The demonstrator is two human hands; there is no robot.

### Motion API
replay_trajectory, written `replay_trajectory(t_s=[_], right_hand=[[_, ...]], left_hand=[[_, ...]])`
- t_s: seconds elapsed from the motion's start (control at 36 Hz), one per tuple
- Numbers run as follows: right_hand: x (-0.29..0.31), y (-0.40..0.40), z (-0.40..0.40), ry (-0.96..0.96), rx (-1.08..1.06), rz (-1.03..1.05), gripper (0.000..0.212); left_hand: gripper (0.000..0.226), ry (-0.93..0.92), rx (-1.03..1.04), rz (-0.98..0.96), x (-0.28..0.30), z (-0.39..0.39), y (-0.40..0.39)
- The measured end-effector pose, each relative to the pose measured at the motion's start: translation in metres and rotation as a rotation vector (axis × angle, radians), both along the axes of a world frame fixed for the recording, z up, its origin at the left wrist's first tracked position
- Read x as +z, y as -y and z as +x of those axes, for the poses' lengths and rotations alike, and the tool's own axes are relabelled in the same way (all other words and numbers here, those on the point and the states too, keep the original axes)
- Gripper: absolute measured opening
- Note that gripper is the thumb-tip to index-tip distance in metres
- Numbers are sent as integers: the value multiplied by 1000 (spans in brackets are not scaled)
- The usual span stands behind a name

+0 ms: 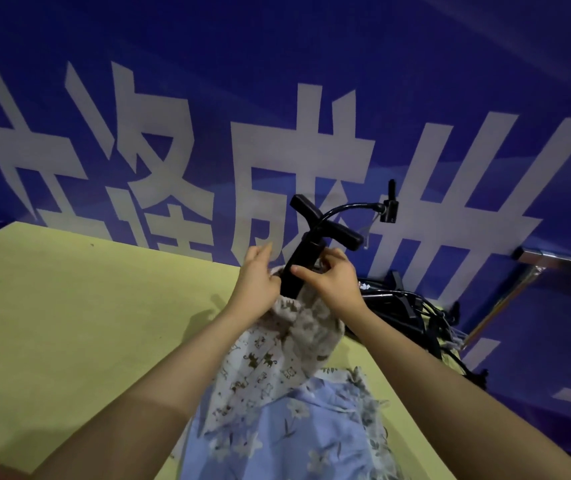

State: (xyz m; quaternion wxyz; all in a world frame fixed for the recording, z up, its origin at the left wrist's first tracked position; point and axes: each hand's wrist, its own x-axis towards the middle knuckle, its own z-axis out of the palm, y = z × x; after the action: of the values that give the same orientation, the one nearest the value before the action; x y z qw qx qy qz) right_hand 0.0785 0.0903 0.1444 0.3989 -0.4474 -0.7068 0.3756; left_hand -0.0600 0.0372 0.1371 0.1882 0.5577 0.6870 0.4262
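A black hand pump [297, 265] with a T-shaped handle [325, 220] stands tilted above the yellow-green table [69, 323], its lower end inside a white cloth bag printed with small brown animals [263, 368]. My left hand [258, 282] grips the bag's gathered rim on the left of the pump. On the right, my right hand [332, 278] pinches the rim against the pump's barrel. A black hose [346, 207] curves from the pump to a nozzle at the upper right.
A light blue floral cloth [294, 434] lies on the table near me, under the bag. A heap of black pumps and hoses [405, 313] lies at the table's right edge. A blue banner [277, 98] with large white characters fills the background.
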Motion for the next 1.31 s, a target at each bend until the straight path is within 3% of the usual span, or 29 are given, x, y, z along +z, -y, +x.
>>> replay_trajectory(t_s=[0.11,0.25,0.39,0.56,0.64,0.75,0.89,1.0,1.11,1.31], right_hand=[[1,1,-5,46,27,47,44],[-13,4,-15,189,90,56,60],[-23,2,-17,181,146,8,53],[-16,-3,-7,153,271,-99,45],[-13,-6,4,117,172,-91,38],[-4,-12,10,45,-8,31,35],[17,-10,10,5,28,113,31],[20,-13,20,11,119,36,40],[22,-13,25,20,53,132,41],[37,-8,12,-71,-36,281,17]], left_hand=[[79,40,7,151,17,-4,2],[105,-358,-95,88,24,-3,8],[109,-576,-58,-49,20,-2,15],[95,-622,-3,-2,23,-9,6],[97,-650,14,5,23,-13,4],[102,-715,31,-8,23,-11,2],[94,-786,141,-1,19,-6,1],[78,-766,151,-3,23,-7,0],[61,-746,114,48,30,-9,-1],[57,-952,103,68,37,-1,-8]])
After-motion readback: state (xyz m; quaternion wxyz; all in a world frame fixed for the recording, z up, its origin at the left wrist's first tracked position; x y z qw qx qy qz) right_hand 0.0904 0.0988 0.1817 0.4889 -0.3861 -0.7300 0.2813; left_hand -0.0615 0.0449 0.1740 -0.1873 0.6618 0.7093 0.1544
